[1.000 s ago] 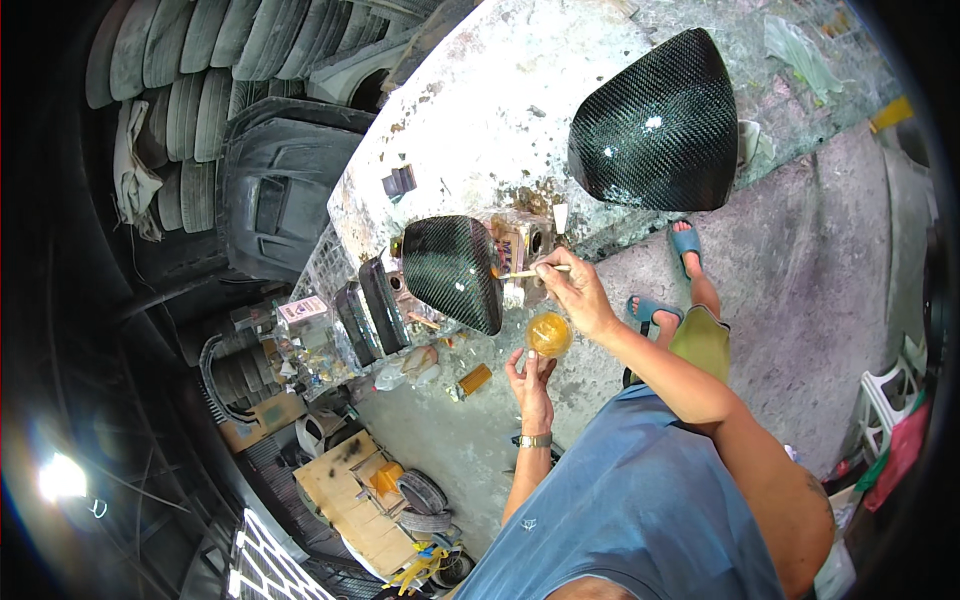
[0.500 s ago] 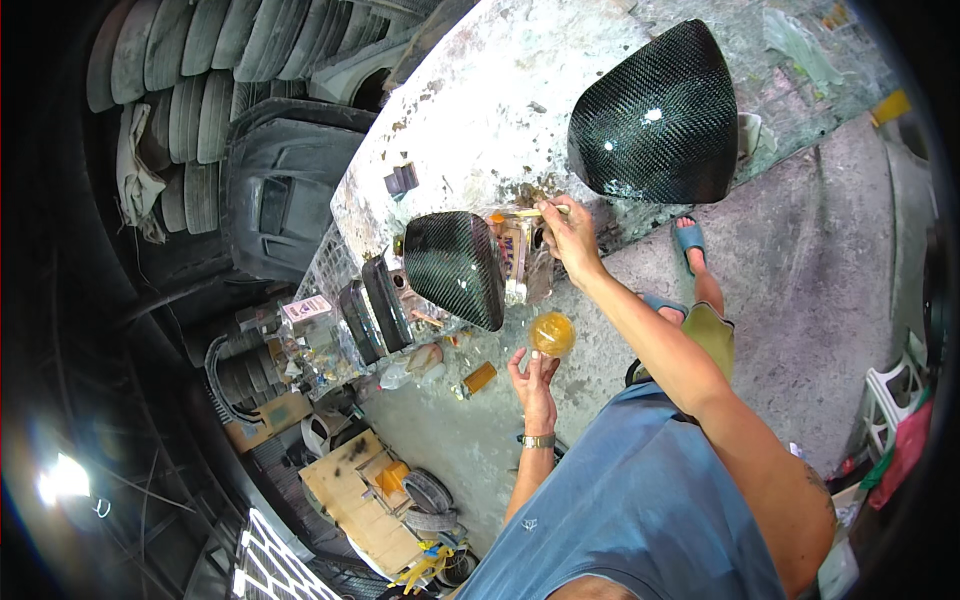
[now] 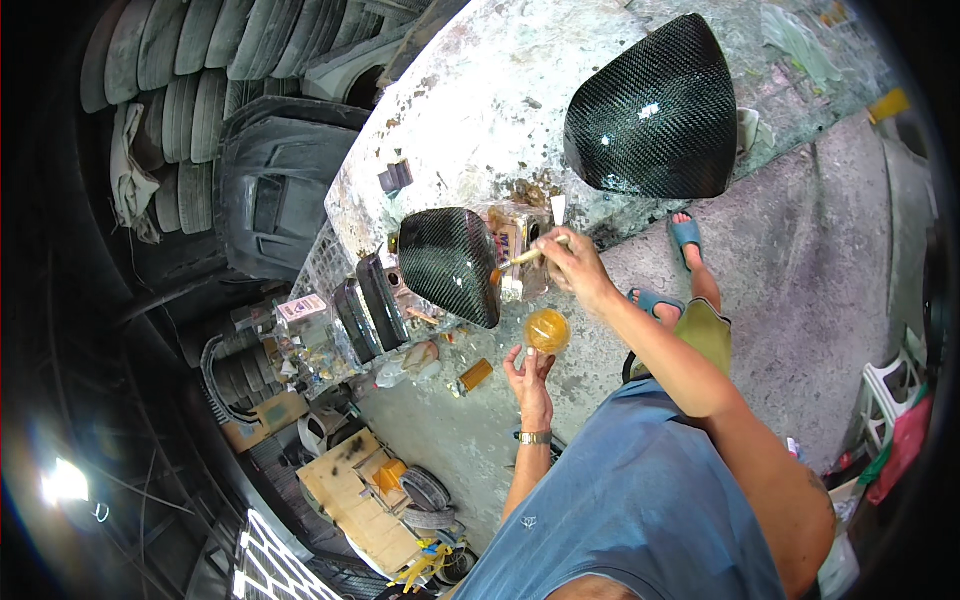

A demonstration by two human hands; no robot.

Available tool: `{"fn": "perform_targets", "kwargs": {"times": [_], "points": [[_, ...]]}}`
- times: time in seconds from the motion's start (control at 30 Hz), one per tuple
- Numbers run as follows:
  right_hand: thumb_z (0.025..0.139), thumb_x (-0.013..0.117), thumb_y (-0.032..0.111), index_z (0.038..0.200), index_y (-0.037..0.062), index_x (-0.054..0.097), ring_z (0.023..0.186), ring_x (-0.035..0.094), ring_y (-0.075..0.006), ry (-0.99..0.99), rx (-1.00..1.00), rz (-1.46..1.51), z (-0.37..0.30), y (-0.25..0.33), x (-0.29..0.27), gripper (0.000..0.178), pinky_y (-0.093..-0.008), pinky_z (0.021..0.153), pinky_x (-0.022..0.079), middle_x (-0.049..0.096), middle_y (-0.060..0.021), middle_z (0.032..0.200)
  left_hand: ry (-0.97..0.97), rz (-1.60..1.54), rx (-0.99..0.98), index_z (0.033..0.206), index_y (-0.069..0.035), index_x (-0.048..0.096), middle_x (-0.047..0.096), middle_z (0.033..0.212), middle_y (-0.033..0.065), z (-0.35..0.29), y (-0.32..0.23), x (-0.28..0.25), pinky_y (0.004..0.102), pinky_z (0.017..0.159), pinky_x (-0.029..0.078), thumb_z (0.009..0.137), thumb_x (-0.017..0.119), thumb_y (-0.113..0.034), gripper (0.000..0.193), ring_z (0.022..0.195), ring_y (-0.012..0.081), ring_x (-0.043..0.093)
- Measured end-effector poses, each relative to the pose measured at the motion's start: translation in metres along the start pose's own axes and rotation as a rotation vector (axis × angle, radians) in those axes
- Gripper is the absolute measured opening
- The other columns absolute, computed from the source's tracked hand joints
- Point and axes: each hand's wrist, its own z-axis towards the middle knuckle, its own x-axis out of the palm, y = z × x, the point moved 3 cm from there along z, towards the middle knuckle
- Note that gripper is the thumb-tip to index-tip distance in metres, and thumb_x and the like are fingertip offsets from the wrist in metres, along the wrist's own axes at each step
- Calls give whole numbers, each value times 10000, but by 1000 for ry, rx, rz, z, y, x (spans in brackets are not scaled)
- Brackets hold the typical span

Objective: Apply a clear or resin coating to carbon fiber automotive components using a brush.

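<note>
My right hand [image 3: 580, 270] is closed around the pale handle of a brush [image 3: 524, 258]. The brush's orange-wet tip meets the right edge of a glossy black carbon-fibre-weave shell [image 3: 443, 262]. Below it, my left hand [image 3: 531, 382] holds up a clear round cup [image 3: 547, 331] of amber liquid, its fingers around the lower side. A larger shell [image 3: 655, 120] of the same shiny weave stands on the stained table at upper right.
The pale stained worktable [image 3: 460, 110] carries a small dark block [image 3: 395, 178] and a metal can [image 3: 512, 232] behind the smaller shell. Dark narrow parts [image 3: 378, 300] stand at its left. An amber container [image 3: 475, 376] is lower down. Stacked tyres [image 3: 205, 40] line the wall.
My right hand has lowered slightly, and the brush tip has swung down from above the can to the smaller shell's right edge. The cup has barely shifted.
</note>
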Motion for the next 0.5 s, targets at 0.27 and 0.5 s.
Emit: {"fn": "perform_targets", "kwargs": {"times": [0.27, 0.5], "points": [[918, 620, 253, 956, 81, 556, 414, 319, -8, -154, -120, 64, 34, -14, -8, 187, -199, 352, 212, 413, 81, 588, 0, 19, -5, 1201, -80, 357, 571, 1126, 132, -5, 0, 3, 390, 882, 521, 927, 601, -276, 416, 1003, 236, 617], [960, 550, 204, 990, 64, 585, 511, 350, 1, -233, -240, -46, -11, -25, 5, 147, -179, 432, 285, 563, 32, 775, -1, 4, 9, 1205, -83, 358, 576, 1110, 130, -1, 3, 0, 393, 885, 517, 922, 610, -283, 429, 984, 231, 624]]}}
